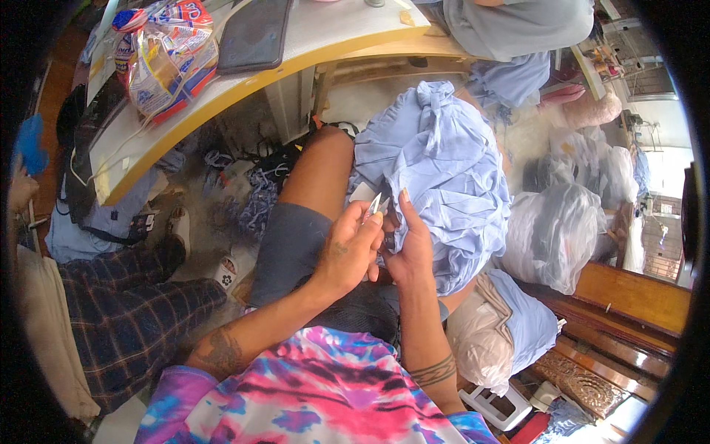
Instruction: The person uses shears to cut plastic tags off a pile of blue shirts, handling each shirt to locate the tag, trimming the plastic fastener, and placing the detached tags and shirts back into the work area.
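A gathered light blue garment (451, 185) lies bunched over my lap, with a knotted tie at its far end. My left hand (346, 250) is closed around small thread snips (376, 204), whose two pointed blades stand slightly apart beside the garment's near edge. Between thumb and fingers, my right hand (411, 250) pinches that edge of the cloth. A small dark piece, perhaps a label, shows between the two hands. Something white and flat sticks out just beyond my left hand; I cannot make out what it is.
Ahead stands a white table (325, 37) with a yellow edge, bearing a bread bag (170, 66) and a black phone (255, 35). Stuffed plastic bags (551, 233) and a bundle of folded cloth (503, 325) sit to the right. Another person's plaid-covered legs (133, 318) are at left.
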A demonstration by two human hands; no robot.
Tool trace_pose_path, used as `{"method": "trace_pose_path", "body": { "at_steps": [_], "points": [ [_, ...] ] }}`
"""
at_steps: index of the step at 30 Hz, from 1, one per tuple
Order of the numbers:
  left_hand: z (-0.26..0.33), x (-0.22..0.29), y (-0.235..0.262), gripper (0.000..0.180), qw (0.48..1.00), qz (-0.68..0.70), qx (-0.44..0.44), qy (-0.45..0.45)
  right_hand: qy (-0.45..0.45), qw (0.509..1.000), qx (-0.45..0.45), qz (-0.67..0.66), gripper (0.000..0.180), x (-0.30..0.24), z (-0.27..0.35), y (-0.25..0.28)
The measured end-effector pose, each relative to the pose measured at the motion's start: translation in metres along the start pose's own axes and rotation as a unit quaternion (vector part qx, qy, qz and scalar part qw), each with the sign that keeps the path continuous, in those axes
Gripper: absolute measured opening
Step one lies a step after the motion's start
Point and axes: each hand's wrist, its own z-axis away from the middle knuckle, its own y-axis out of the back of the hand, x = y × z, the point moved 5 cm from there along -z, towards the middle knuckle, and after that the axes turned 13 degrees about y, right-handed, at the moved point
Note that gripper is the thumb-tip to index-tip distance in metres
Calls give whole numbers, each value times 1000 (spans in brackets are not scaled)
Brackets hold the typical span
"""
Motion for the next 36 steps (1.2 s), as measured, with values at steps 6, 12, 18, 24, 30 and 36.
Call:
{"method": "trace_pose_path", "body": {
  "at_steps": [6, 12, 18, 24, 30, 36],
  "points": [
    [-4, 4, -7, 20, 1000, -8, -12, -11, -18, 998, -32, -45, 34, 3, 0, -2],
    [-3, 6, -8, 17, 999, -35, 14, -25, -14, 998, -42, -38, 37, 5, -3, 1],
    [-6, 6, -8, 20, 996, -56, 36, -52, -10, 999, -38, -18, 41, 5, 3, -3],
    [-19, 5, -1, 22, 991, -80, 61, -88, 30, 991, 69, 108, 45, 5, 16, -11],
    [-18, 12, 3, 18, 995, -31, 90, -13, 71, 981, 104, 144, 40, 10, 24, -20],
    [-23, 14, 10, 10, 992, 64, 75, 73, 188, 965, 76, 168, 24, 33, 4, 1]
  ]
}}
